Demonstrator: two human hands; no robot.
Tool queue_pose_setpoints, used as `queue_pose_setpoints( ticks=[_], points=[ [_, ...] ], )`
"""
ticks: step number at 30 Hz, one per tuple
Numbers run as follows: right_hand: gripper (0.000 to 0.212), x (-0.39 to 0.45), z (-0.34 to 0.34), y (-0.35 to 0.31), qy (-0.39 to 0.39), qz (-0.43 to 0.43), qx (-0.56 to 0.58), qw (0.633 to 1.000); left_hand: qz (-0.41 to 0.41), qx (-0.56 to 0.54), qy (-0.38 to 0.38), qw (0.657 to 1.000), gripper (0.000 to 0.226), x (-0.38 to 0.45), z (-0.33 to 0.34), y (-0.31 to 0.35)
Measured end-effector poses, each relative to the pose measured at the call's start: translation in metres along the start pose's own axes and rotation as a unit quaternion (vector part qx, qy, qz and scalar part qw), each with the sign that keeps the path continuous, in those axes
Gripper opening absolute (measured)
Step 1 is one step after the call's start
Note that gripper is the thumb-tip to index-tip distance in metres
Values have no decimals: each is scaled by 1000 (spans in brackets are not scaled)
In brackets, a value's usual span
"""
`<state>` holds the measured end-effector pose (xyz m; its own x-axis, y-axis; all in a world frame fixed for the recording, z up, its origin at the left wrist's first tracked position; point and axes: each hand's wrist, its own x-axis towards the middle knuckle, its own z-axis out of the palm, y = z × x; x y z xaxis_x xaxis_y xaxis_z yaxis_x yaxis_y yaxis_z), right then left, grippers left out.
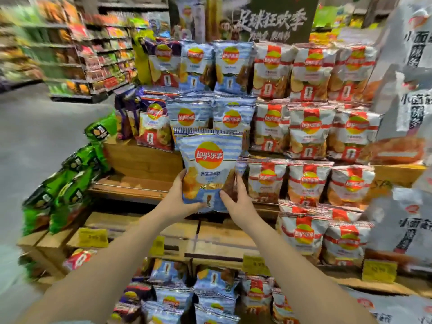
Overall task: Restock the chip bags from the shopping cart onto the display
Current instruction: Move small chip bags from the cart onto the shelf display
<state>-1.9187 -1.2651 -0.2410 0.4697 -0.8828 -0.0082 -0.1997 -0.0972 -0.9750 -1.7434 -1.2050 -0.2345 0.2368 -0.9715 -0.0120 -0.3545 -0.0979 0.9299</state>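
A light blue striped chip bag point(208, 160) stands upright in front of the wooden display point(145, 160), over a bare stretch of its third shelf. My left hand point(176, 199) grips the bag's lower left corner and my right hand point(236, 199) grips its lower right corner. More blue bags point(210, 66) fill the two shelves above it. Red and white chip bags point(308, 134) fill the tiers to the right. The shopping cart is out of view.
Green chip bags point(70, 183) hang down the display's left end, purple bags point(131, 113) sit beside the blue ones. Yellow price tags point(93, 237) line the lower shelf edge, with blue and red bags point(210, 291) below. Stocked aisle shelves point(70, 54) stand far left.
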Motion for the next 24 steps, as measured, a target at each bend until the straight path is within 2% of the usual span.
queue_pose_setpoints(
  ticks=[3,13,18,22,24],
  points=[
    [80,25,25,2,-21,22,24,999,-16,16,10,1000,107,13,-25,-15],
    [82,109,89,12,-47,44,-19,998,-41,-19,34,998,117,81,-82,-72],
    [83,159,105,20,-21,99,1,995,-46,-8,-2,999,123,138,-102,-97],
    [82,191,119,38,17,139,9,990,-89,36,-12,995,143,179,-113,-128],
    [79,203,127,49,37,150,9,988,-98,46,-30,994,138,197,-113,-146]
  ],
)
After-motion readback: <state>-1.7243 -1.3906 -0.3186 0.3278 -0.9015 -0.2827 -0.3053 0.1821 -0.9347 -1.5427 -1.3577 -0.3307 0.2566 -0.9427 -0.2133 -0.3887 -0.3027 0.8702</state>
